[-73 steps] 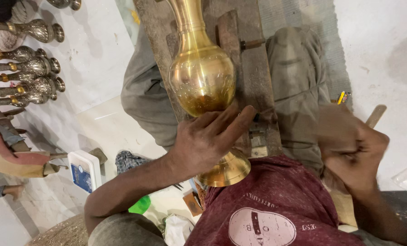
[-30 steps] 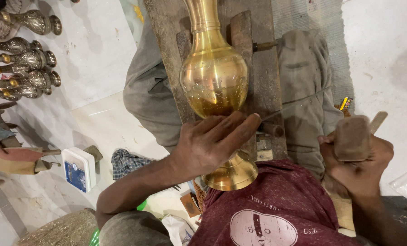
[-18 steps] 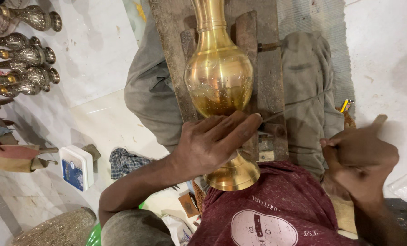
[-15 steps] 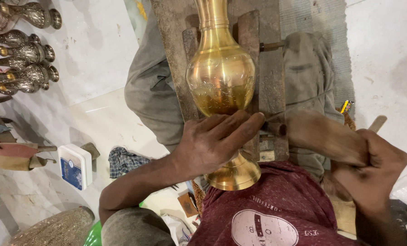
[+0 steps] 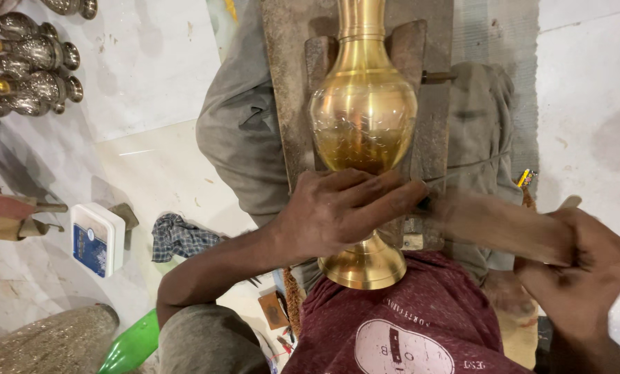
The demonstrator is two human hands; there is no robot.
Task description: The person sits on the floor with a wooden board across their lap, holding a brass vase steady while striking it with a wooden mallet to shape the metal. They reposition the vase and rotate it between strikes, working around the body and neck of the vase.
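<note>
The brass vase (image 5: 363, 131) lies lengthwise in the upper centre of the frame, its neck running off the top edge and its round foot at lower centre, just above the person's maroon shirt (image 5: 421, 332). It rests on a wooden block (image 5: 421, 104) set on a worn plank (image 5: 289, 83) across the lap. Fine engraved lines show on the vase's belly.

The left hand (image 5: 337, 211) lies at mid-frame over the lower belly and stem of the vase, palm down, fingers stretched toward the right. A thin metal tool (image 5: 455, 174) runs from the fingertips toward the right; the fingers appear to pinch it, but the exact hold cannot be told.

The right hand (image 5: 583, 277) sits at the lower right, closed firmly round a wooden mallet (image 5: 497, 225). The mallet is blurred; its head points left and lies just beside the left fingertips.

Grey trousers (image 5: 247, 138) flank the plank on both sides. At the upper left of the frame stands a row of silver-coloured vases (image 5: 32, 76) on the pale floor. At mid-left lie a small white and blue box (image 5: 95, 239) and a checked cloth (image 5: 178, 237). A green bottle (image 5: 133, 343) shows at the lower left.
</note>
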